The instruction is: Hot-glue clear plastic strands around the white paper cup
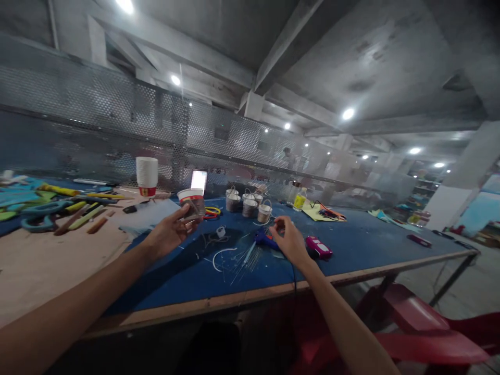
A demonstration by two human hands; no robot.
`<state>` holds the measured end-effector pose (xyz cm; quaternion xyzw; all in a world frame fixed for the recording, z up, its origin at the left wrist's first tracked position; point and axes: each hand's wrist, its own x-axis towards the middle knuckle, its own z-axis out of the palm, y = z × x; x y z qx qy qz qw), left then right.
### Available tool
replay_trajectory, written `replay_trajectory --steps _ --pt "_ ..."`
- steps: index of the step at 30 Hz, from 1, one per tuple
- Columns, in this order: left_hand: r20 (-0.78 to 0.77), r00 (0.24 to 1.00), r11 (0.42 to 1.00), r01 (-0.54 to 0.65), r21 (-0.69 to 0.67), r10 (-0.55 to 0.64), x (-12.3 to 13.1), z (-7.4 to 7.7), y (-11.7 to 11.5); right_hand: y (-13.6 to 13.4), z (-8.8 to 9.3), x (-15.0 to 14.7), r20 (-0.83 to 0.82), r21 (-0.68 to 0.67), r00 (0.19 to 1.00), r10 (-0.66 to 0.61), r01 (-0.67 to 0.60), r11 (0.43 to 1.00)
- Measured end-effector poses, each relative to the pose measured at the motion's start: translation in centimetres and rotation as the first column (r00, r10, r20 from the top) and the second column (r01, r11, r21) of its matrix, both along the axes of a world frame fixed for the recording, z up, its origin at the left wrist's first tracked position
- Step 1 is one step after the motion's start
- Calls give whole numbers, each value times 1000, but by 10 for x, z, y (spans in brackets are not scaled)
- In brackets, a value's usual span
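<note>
My left hand is raised over the blue table and grips a paper cup with a red band, held upright. My right hand hovers just above the table with its fingers pinched near a blue glue gun; what the fingertips hold is too small to make out. Thin clear sticks and a curved white wire lie on the cloth between my hands.
Several small wrapped cups with wire handles stand behind. A stack of white cups sits at the back left by coloured strips. A pink object lies right of my right hand. Red plastic chairs stand at the table's near right.
</note>
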<state>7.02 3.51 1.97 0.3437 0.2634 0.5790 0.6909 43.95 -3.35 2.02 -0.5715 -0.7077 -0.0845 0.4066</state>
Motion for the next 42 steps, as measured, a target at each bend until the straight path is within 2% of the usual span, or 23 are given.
replay_trajectory --steps 3,6,8,15,18,20,23,26,28,30,32,34,38,42 --pt "36 998 999 47 18 -47 1 0 -3 7 -6 -12 282 -247 958 -51 124 961" --pt "55 995 996 84 37 -86 3 -1 -5 11 -14 -21 512 -305 850 -120 311 900" --pt "42 993 992 111 51 -114 3 -2 -6 14 -18 -23 592 -305 794 -137 378 874" --pt "35 991 986 128 105 -133 4 -2 -7 27 -30 -18 632 -282 759 -156 413 866" --pt "46 992 990 111 92 -116 4 0 -9 26 -32 -11 559 -218 797 -230 409 886" --pt "48 994 992 98 85 -102 4 1 -9 24 -30 -5 422 -154 868 -261 352 923" --pt "44 995 992 89 86 -93 5 -1 -6 23 -21 -2 117 -77 979 -167 176 981" --pt "10 996 991 88 96 -89 5 -5 -3 26 -6 -13 -182 -10 983 -8 6 1000" --pt "-31 996 988 86 125 -82 6 -7 -3 30 4 -29 -338 18 932 128 -130 991" --pt "-71 994 981 96 168 -85 6 -9 -3 33 14 -50 -465 -13 848 255 -295 955" --pt "-98 991 973 113 200 -95 6 -10 -3 35 22 -72 -544 -65 777 317 -416 907" --pt "-108 989 972 119 205 -98 6 -11 -2 37 25 -92 -604 -68 718 346 -479 875" --pt "-121 988 974 117 196 -94 4 -14 1 45 13 -116 -632 -48 622 463 -627 777" --pt "-179 979 966 137 219 -99 2 -16 1 57 -12 -118 -636 11 544 547 -702 712"
